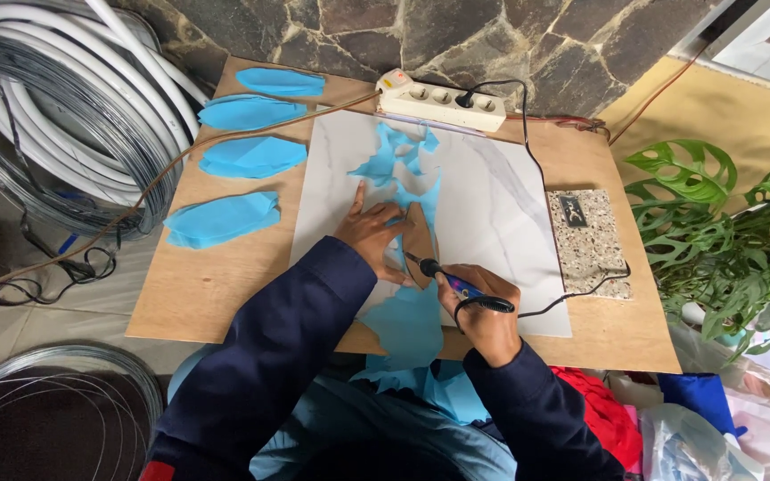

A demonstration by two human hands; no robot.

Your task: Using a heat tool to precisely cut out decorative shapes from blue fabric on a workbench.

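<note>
My left hand (370,230) presses flat on a brown leaf-shaped template (419,239) lying over light blue fabric (407,325) on a white marble-look slab (492,205). My right hand (483,303) grips a corded pen-like cutting tool (452,282), its tip touching the fabric at the template's lower edge. Blue offcuts (394,151) lie farther up the slab. The fabric trails off the board's near edge toward my lap.
Several cut blue leaf shapes (225,218) lie on the left of the plywood board (216,285). A white power strip (441,100) sits at the back, a speckled stone tile (588,242) at right. Wire and hose coils (55,107) left; green plant (724,240) right.
</note>
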